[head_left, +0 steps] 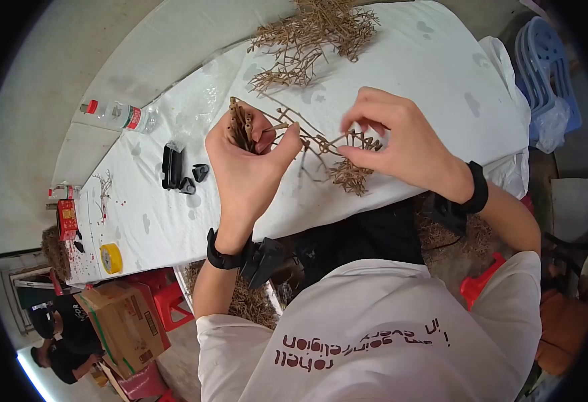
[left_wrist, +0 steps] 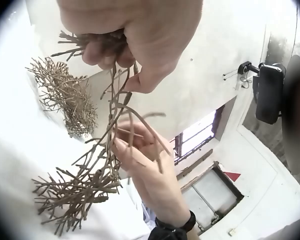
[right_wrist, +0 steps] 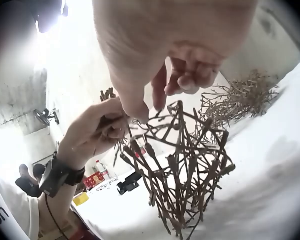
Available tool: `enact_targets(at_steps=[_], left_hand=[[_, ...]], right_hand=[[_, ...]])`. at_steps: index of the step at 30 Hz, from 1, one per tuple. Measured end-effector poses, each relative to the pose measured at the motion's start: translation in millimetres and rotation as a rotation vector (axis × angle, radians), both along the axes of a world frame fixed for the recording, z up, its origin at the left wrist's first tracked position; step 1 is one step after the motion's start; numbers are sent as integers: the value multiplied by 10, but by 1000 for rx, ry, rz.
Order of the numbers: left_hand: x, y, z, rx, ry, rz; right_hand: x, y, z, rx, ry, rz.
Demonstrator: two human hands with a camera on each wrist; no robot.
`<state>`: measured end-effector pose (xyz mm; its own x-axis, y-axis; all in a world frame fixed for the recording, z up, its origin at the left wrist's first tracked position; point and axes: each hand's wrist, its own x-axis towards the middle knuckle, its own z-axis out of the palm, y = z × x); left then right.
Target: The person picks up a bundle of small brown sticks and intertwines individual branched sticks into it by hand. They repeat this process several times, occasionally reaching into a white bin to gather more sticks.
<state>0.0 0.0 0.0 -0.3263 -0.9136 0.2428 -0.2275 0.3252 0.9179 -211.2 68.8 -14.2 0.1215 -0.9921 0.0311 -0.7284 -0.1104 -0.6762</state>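
Brown twigs in both work spots. Left hand [head_left: 244, 171] has its fingers curled round a bundle [head_left: 240, 127], gripping it above the white table [head_left: 434, 74]. Spray [head_left: 352, 177] spans the gap between the hands, its branchy end near the right hand [head_left: 404, 137]. Right fingers are bent, thumb and index close about the stems; can't tell if they actually pinch. Heap [head_left: 314, 40] sits on the table beyond the hands. Black case [head_left: 172, 166] is left of the left hand, bottle [head_left: 130, 115] near it, yellow tape [head_left: 111, 258] further off.
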Motion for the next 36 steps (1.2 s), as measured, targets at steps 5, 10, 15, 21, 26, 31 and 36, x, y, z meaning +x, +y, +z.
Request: enact_targets(at_steps=[5, 10, 15, 21, 26, 31, 36], left_hand=[[-20, 1, 4, 5, 142, 19], [93, -60, -47, -74, 105, 72], [184, -66, -16, -83, -9, 17], [377, -179, 53, 19, -25, -185], [528, -294, 93, 161, -141, -458], [484, -292, -35, 271, -10, -551], [342, -200, -93, 397, 84, -515]], right_hand=[[94, -45, -229, -478, -173, 82], [8, -7, -187, -630, 119, 112], [-1, 54, -113, -614, 201, 99], [-171, 39, 7, -446, 96, 100], [-253, -97, 51, -585, 251, 319], [-246, -122, 98, -263, 148, 353], [-187, -157, 101, -139, -197, 259]])
